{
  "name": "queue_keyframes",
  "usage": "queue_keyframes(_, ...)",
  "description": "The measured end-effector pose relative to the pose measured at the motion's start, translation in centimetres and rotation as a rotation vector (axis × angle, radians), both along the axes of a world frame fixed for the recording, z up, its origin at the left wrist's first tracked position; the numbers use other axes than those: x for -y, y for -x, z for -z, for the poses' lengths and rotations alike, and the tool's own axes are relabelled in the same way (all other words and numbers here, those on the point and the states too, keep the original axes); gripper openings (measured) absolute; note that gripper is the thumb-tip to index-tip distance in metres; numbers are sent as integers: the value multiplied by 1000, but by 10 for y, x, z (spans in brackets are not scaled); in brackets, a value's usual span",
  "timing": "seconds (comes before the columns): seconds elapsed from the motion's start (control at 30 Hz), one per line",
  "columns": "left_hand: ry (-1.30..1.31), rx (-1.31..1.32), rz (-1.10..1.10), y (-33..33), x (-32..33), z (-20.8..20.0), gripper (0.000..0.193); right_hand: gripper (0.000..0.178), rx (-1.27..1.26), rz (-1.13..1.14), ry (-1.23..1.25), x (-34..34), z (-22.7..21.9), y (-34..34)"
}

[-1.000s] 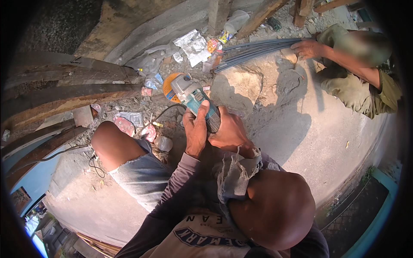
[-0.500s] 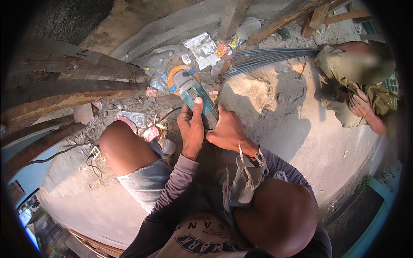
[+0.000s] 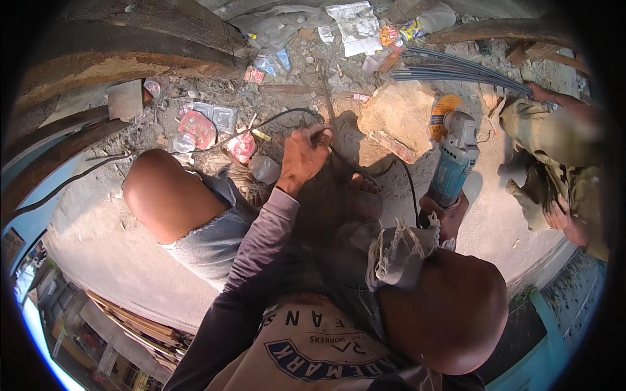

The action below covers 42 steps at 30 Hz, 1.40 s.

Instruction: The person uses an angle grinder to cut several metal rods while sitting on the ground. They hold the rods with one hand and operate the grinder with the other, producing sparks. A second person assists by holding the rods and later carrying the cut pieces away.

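My right hand (image 3: 451,218) wraps round the rear of a teal and grey angle grinder (image 3: 450,166). The grinder is held out to the right, its orange disc (image 3: 443,117) at the far end. A black power cord (image 3: 412,189) hangs from the grinder and loops left past my foot (image 3: 363,186). Closer to the middle, my left hand (image 3: 303,159) is closed, thumb and fingertips pinched together on the cord, which runs on to the left over the rubble. Its fingers partly hide the gripped stretch.
On the right a co-worker's hand (image 3: 564,221) rests by khaki clothing; the other is at a bundle of grey rods (image 3: 463,68). Wooden beams (image 3: 124,55) cross the upper left. Litter (image 3: 195,127) and a pale rock slab (image 3: 394,117) lie on the ground, with a clear plastic cup (image 3: 264,169).
The grinder has swung from the middle out to the right in my right hand. My left hand has let go of it and is now at the cord. The view has shifted too.
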State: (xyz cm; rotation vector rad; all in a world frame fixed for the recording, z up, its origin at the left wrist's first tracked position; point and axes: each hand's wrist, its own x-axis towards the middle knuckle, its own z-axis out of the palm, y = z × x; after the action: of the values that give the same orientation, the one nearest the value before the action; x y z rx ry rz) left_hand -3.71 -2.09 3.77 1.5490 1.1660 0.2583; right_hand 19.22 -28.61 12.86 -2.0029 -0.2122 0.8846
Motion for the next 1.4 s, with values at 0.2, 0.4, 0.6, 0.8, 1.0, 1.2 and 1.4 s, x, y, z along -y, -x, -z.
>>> queue_keyframes(0.2,-9,-223,-90,14,23,88,37,43,360,113,428,54,-1,15)
queue_keyframes(0.4,-23,-331,-91,-12,21,106,36,43,306,99,331,49,-6,19)
queue_keyframes(0.6,-95,-119,-577,23,-12,40,33,43,232,112,243,46,-15,16)
queue_keyframes(0.8,-45,-80,-372,18,-96,-54,69,44,92,11,34,8,-21,9)
queue_keyframes(1.0,26,36,197,-27,-64,-115,70,47,-72,-120,-304,-24,-23,-1)
queue_keyframes(1.2,422,487,71,-89,47,-97,71,48,55,-150,-183,-71,-10,21)
queue_keyframes(1.4,554,607,-217,-114,89,-88,39,70,199,-263,167,-73,12,35)
